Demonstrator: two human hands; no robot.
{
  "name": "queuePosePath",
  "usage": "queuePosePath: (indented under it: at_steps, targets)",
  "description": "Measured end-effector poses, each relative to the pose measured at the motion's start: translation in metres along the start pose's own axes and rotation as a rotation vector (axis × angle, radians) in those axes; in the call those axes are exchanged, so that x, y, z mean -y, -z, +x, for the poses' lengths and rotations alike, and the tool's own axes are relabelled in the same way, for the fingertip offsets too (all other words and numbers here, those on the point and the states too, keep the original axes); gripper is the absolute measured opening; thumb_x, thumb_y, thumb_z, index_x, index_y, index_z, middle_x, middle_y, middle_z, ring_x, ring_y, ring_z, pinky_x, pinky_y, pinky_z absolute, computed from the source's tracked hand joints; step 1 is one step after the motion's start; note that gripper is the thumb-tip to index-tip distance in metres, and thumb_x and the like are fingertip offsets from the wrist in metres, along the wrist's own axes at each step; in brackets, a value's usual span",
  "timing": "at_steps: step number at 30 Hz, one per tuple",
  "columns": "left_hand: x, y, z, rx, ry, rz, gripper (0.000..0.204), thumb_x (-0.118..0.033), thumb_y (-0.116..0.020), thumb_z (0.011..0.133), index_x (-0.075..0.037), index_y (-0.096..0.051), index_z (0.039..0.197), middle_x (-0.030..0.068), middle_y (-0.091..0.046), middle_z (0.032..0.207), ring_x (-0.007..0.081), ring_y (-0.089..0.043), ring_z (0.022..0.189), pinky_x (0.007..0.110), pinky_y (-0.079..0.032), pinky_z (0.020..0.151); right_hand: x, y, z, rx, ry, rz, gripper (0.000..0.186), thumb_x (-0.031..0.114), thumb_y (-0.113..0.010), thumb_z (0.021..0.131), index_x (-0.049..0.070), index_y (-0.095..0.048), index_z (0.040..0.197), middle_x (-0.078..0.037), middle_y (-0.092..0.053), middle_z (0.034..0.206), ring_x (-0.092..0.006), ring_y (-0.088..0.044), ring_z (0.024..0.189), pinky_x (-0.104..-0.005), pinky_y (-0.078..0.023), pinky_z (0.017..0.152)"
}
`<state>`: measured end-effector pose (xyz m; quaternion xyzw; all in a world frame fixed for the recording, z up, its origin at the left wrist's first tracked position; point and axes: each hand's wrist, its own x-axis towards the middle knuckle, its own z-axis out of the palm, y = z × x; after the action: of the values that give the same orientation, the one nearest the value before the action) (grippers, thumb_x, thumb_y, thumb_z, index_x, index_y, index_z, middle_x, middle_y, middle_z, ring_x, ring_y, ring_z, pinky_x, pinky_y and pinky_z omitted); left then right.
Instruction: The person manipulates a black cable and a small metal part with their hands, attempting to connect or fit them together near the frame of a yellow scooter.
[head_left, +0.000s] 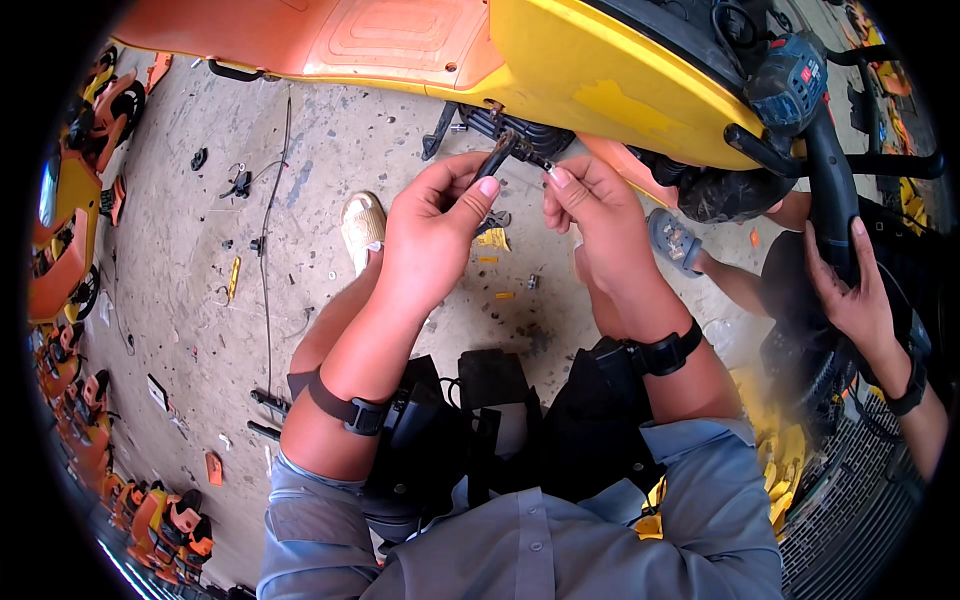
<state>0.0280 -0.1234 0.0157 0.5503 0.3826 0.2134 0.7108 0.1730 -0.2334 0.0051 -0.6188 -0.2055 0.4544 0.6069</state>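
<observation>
My left hand (440, 215) is closed around a dark lever-shaped part (494, 160), thumb pressed along it. My right hand (592, 200) pinches a small silver-tipped piece (549, 168) at the part's other end. The two pieces meet in a bent joint between my hands; whether they are fastened together I cannot tell. Just beyond them, a yellow-and-orange vehicle body (610, 85) reaches across the top of the view, with a black ribbed part (500, 122) and a black pedal-like bracket (436, 135) beneath its edge.
At the right, another person's hand (850, 290) touches the black handle of a blue-and-black power tool (790, 90). A dark cable (268, 270) runs along the floor, with a yellow tool (234, 278) and small scraps around. Several orange machines (165, 530) line the left side.
</observation>
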Motion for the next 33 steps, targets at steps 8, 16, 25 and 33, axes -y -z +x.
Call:
queuePosePath:
  at_steps: [8,16,25,33]
  targets:
    - [0.003,0.001,0.000,0.032,0.012,0.011,0.031,-0.011,-0.068,0.094,0.001,-0.063,0.122,0.0004,-0.066,0.097,0.0053,-0.055,0.085,0.020,-0.044,0.075,-0.005,-0.007,-0.001,-0.070,0.014,0.023,0.029,0.028,-0.053,0.103,0.002,-0.061,0.096,-0.003,-0.059,0.075,-0.0113,-0.054,0.065,-0.0253,-0.042,0.060]
    - [0.000,0.001,-0.003,0.012,0.001,-0.003,0.024,-0.005,-0.066,0.094,0.002,-0.064,0.117,0.0004,-0.064,0.090,0.0058,-0.055,0.081,0.022,-0.047,0.072,0.000,0.014,0.000,0.114,-0.170,0.169,0.024,0.025,-0.055,0.101,0.001,-0.061,0.100,-0.004,-0.062,0.078,-0.0115,-0.057,0.070,-0.0252,-0.044,0.063]
    - [-0.001,0.004,-0.004,0.024,-0.014,0.018,0.023,-0.005,-0.066,0.093,0.003,-0.064,0.115,0.0011,-0.065,0.090,0.0064,-0.055,0.080,0.022,-0.047,0.071,0.000,0.017,0.000,0.147,-0.236,0.221,0.023,0.026,-0.057,0.101,0.003,-0.059,0.099,-0.006,-0.064,0.083,-0.0110,-0.058,0.070,-0.0236,-0.045,0.064]
    - [0.000,0.005,-0.003,0.040,-0.018,-0.020,0.025,-0.004,-0.067,0.092,0.003,-0.064,0.115,0.0020,-0.065,0.087,0.0064,-0.055,0.077,0.023,-0.046,0.068,-0.007,-0.004,0.001,-0.064,-0.001,0.084,0.024,0.028,-0.057,0.101,0.004,-0.060,0.098,-0.005,-0.064,0.081,-0.0122,-0.058,0.070,-0.0243,-0.045,0.065]
